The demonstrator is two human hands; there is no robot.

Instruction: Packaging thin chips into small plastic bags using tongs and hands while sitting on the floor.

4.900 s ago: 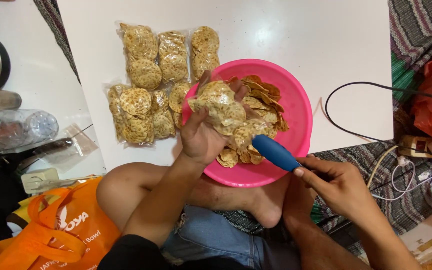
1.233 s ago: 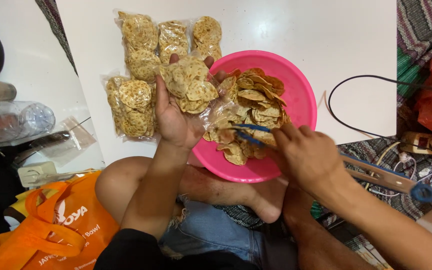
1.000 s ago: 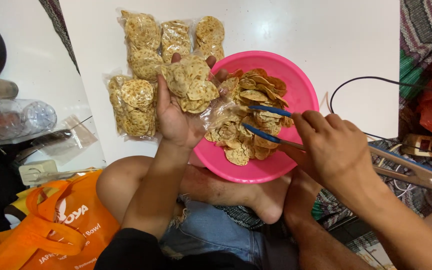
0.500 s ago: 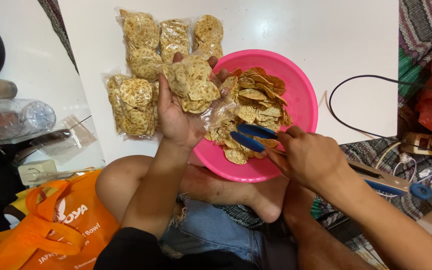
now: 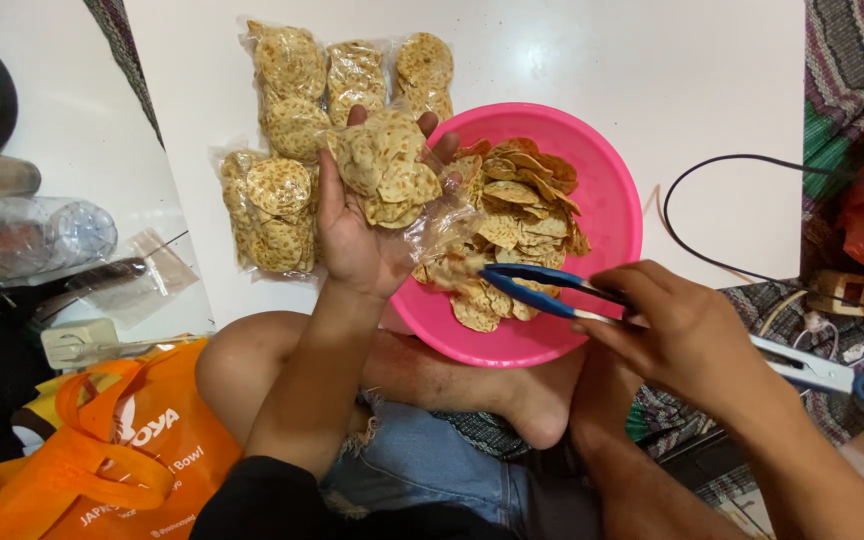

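A glossy white worktop (image 5: 652, 80) fills the far middle, catching soft overhead light. A second white surface (image 5: 62, 150) lies to the left, with a strip of striped woven mat (image 5: 132, 70) between them. The same mat (image 5: 852, 60) covers the floor on the right, under a black cable (image 5: 752, 160).

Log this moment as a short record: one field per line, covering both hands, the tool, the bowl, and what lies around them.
left hand: left hand palm up, holding a clear bag of round crackers over the bowl's left rim
right hand: right hand gripping blue-tipped tongs
tongs: tips at the bag's open mouth, pinching a cracker
bowl: pink bowl on the white table, holding loose crackers
filled bags: sealed cracker bags lying flat left of the bowl
nearby: orange bag lower left; black cable right of the bowl
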